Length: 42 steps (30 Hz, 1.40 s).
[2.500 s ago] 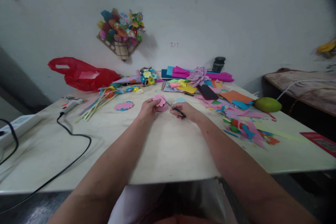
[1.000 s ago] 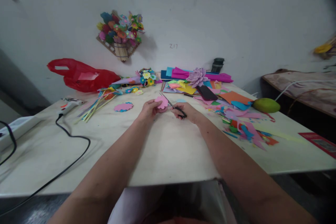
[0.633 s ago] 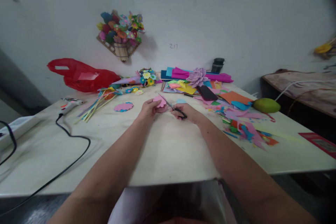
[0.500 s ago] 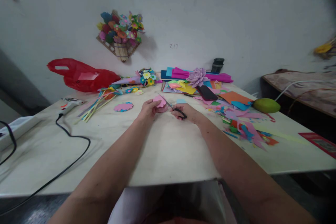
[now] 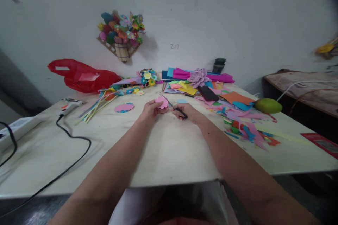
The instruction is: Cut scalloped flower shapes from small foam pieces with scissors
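Observation:
My left hand (image 5: 150, 109) pinches a pink scalloped paper flower (image 5: 163, 103) above the middle of the table. In my right hand (image 5: 189, 112) is a pair of scissors (image 5: 173, 106) with dark handles, its blades pointing up and left beside the flower's right edge. Whether the blades touch the paper I cannot tell. A pink scalloped piece (image 5: 124, 107) with blue edging lies on the table to the left of my hands. Behind my right hand a light blue piece (image 5: 182, 101) is partly hidden.
To the left are a glue gun (image 5: 72, 105) with a black cord, a power strip (image 5: 19, 130) and a red plastic bag (image 5: 81, 77). Paper scraps (image 5: 245, 123), a phone (image 5: 207, 93) and a green mango-like fruit (image 5: 268, 105) lie right. Coloured sheets (image 5: 185, 88) lie at the back.
The pink flower has shifted and turned slightly in my left hand. The scissors' blades have tilted a little. Both arms stay almost where they were.

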Each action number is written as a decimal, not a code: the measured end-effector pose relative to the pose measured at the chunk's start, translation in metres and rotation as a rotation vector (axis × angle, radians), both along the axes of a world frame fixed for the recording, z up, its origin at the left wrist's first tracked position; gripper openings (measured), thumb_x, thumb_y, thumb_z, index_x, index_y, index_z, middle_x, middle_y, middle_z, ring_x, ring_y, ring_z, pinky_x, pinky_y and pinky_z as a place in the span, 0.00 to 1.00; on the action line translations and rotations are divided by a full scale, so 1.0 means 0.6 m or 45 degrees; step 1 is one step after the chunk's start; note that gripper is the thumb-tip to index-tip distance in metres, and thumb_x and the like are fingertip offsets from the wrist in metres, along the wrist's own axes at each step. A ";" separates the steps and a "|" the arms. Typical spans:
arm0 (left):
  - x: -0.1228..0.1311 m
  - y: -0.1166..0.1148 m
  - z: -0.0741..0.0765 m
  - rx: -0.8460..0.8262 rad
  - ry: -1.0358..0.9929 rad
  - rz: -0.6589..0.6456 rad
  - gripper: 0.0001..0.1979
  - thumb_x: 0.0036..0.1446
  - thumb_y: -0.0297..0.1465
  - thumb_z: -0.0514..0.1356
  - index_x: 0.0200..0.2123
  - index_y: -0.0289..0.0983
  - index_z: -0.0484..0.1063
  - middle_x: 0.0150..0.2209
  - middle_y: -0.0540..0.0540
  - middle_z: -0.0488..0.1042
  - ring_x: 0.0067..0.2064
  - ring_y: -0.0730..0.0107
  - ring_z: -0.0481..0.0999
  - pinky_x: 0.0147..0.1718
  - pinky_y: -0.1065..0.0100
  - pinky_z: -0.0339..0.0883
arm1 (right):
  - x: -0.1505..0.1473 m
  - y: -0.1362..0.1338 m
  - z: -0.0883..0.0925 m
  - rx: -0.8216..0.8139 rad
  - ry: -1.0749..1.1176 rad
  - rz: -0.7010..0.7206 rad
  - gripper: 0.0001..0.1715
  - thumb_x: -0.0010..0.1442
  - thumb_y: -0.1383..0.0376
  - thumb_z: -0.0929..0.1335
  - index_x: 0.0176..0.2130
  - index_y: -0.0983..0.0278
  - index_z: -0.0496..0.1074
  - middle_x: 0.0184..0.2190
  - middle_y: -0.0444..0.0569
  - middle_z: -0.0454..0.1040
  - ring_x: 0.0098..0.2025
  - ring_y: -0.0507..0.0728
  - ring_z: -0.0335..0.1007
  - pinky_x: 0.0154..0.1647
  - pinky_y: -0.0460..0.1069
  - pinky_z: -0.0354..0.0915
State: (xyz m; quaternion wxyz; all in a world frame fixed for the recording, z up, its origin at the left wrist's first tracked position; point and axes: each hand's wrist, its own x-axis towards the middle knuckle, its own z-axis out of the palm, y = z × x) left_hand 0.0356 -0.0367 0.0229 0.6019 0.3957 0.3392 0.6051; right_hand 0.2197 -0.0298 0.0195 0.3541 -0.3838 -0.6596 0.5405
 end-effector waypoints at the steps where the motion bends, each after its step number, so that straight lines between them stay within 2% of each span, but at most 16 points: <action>1: 0.000 0.000 0.000 -0.004 0.004 0.001 0.08 0.39 0.25 0.66 0.27 0.30 0.74 0.27 0.41 0.77 0.29 0.66 0.77 0.31 0.65 0.74 | 0.000 0.000 -0.001 0.015 0.000 0.007 0.15 0.45 0.59 0.72 0.30 0.68 0.71 0.15 0.39 0.65 0.15 0.45 0.56 0.16 0.42 0.53; 5: 0.001 0.001 -0.002 -0.023 0.023 -0.010 0.08 0.40 0.25 0.67 0.27 0.30 0.73 0.27 0.42 0.76 0.29 0.65 0.77 0.31 0.65 0.74 | 0.000 0.004 -0.008 0.078 0.015 0.033 0.18 0.44 0.57 0.73 0.30 0.68 0.71 0.16 0.39 0.65 0.16 0.45 0.57 0.16 0.42 0.53; 11: 0.004 0.000 -0.005 -0.036 0.078 -0.013 0.08 0.40 0.25 0.67 0.26 0.32 0.73 0.28 0.43 0.76 0.29 0.68 0.77 0.29 0.69 0.73 | -0.003 0.007 -0.013 0.061 0.017 -0.008 0.18 0.44 0.57 0.73 0.32 0.67 0.71 0.16 0.39 0.65 0.16 0.45 0.57 0.15 0.41 0.51; 21: 0.004 0.004 -0.011 -0.025 0.111 -0.018 0.11 0.36 0.29 0.70 0.24 0.32 0.73 0.26 0.44 0.76 0.28 0.70 0.76 0.29 0.71 0.71 | -0.009 -0.006 0.001 0.057 0.066 -0.041 0.19 0.40 0.57 0.74 0.28 0.67 0.70 0.15 0.38 0.64 0.16 0.46 0.57 0.15 0.42 0.53; 26: 0.008 0.000 -0.008 -0.031 0.124 -0.006 0.12 0.33 0.30 0.72 0.22 0.33 0.73 0.25 0.44 0.76 0.26 0.72 0.74 0.30 0.71 0.71 | -0.010 -0.004 -0.002 0.078 0.073 -0.032 0.18 0.41 0.57 0.74 0.28 0.67 0.69 0.15 0.39 0.65 0.16 0.45 0.57 0.15 0.42 0.53; 32: 0.010 -0.002 -0.006 -0.015 0.155 -0.013 0.14 0.31 0.32 0.73 0.24 0.33 0.75 0.25 0.45 0.76 0.27 0.72 0.74 0.31 0.70 0.70 | -0.012 -0.006 -0.002 0.073 0.061 -0.060 0.19 0.41 0.56 0.74 0.27 0.66 0.69 0.15 0.38 0.65 0.15 0.46 0.57 0.15 0.42 0.53; 42: 0.009 -0.001 -0.009 -0.009 0.186 0.014 0.14 0.32 0.33 0.72 0.22 0.32 0.74 0.24 0.45 0.74 0.26 0.72 0.73 0.30 0.71 0.69 | -0.020 -0.020 0.016 0.021 0.034 -0.136 0.19 0.40 0.57 0.76 0.26 0.66 0.68 0.13 0.38 0.64 0.14 0.46 0.56 0.14 0.42 0.53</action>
